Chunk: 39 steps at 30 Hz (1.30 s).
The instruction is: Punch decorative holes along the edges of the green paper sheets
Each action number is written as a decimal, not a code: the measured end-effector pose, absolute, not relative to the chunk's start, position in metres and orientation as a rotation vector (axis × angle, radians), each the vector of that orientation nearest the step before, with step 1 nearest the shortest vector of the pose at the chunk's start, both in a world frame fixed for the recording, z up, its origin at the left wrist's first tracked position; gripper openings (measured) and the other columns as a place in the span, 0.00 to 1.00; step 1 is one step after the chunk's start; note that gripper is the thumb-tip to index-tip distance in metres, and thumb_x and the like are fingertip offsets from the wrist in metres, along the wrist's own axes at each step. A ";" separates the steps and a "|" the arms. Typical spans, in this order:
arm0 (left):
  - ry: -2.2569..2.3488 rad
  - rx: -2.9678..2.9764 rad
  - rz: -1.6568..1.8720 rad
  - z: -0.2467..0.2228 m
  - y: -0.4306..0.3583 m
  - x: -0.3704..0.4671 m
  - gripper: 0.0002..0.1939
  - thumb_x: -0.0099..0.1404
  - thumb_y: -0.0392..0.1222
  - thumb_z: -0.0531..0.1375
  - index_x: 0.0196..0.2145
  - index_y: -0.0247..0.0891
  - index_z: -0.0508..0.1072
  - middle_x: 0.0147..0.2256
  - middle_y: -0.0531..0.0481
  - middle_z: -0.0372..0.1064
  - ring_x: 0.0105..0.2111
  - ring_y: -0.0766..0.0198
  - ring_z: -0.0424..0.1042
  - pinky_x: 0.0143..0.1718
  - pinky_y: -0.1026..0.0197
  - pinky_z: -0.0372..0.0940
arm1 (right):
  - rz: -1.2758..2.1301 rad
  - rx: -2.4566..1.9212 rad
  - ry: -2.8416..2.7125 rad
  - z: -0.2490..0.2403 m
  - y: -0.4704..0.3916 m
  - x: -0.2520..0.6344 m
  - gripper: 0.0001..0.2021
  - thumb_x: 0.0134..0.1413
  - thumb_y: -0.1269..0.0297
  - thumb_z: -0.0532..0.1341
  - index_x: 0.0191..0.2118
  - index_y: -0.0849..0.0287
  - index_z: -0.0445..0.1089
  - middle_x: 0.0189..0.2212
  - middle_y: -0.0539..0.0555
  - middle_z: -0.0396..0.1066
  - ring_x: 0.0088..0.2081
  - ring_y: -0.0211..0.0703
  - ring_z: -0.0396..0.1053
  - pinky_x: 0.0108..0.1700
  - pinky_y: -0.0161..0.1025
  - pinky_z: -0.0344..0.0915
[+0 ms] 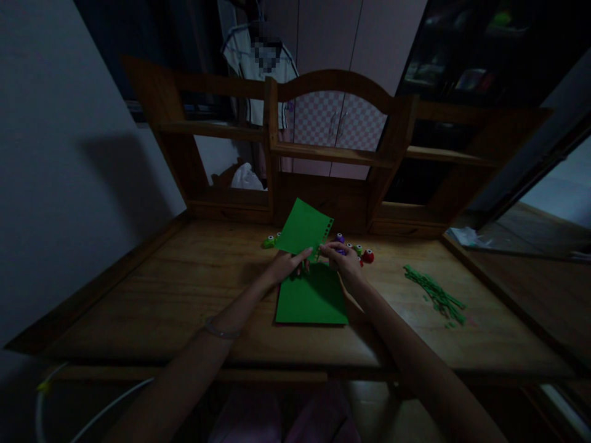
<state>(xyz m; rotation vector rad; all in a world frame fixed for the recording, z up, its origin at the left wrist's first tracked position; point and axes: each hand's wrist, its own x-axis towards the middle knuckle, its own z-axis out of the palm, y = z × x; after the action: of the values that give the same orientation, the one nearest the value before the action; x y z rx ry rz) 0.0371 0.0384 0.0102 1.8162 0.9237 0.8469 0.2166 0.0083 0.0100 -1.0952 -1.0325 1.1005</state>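
A green paper sheet (305, 227) with a row of holes along its right edge is held up, tilted, above the desk. My left hand (290, 266) is closed on its lower edge, with the thumb on top. At the sheet's lower right corner, my right hand (342, 258) pinches the holed edge between thumb and fingertips. Beneath both hands lies a stack of green paper (311, 301), flat near the desk's front. A heap of thin green paper strips (436, 292) rests to the right of my right forearm.
Small toys with big eyes stand behind my hands: a green one (269, 242) on the left, a purple one (340, 238) and a red one (368, 256) on the right. A wooden shelf unit (332, 161) rises along the back of the wooden desk (194, 283).
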 end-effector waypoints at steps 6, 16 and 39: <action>0.924 1.829 0.856 0.010 0.038 0.037 0.26 0.62 0.58 0.49 0.20 0.35 0.69 0.18 0.50 0.67 0.17 0.68 0.62 0.24 0.64 0.59 | 1.114 -1.086 -1.027 0.008 0.010 0.217 0.16 0.36 0.55 0.70 0.29 0.59 0.70 0.19 0.46 0.61 0.18 0.28 0.50 0.19 0.32 0.43; 0.907 1.844 0.854 0.009 0.039 0.036 0.26 0.63 0.57 0.49 0.19 0.36 0.69 0.17 0.50 0.66 0.18 0.67 0.64 0.26 0.64 0.59 | 1.129 -1.071 -0.994 0.006 0.012 0.216 0.16 0.35 0.55 0.70 0.28 0.59 0.69 0.16 0.44 0.57 0.16 0.28 0.47 0.18 0.32 0.42; 0.875 1.786 0.652 0.006 0.039 0.038 0.30 0.63 0.62 0.45 0.21 0.36 0.71 0.19 0.50 0.65 0.19 0.67 0.62 0.25 0.64 0.59 | 1.157 -1.062 -0.974 0.008 0.010 0.214 0.18 0.34 0.53 0.70 0.27 0.59 0.68 0.16 0.44 0.56 0.16 0.28 0.46 0.18 0.32 0.41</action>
<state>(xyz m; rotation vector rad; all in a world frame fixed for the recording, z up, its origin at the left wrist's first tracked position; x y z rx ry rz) 0.0379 0.0391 0.0059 1.7861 0.8752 0.6520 0.2141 0.0097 0.0082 -1.0615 -0.9743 1.1567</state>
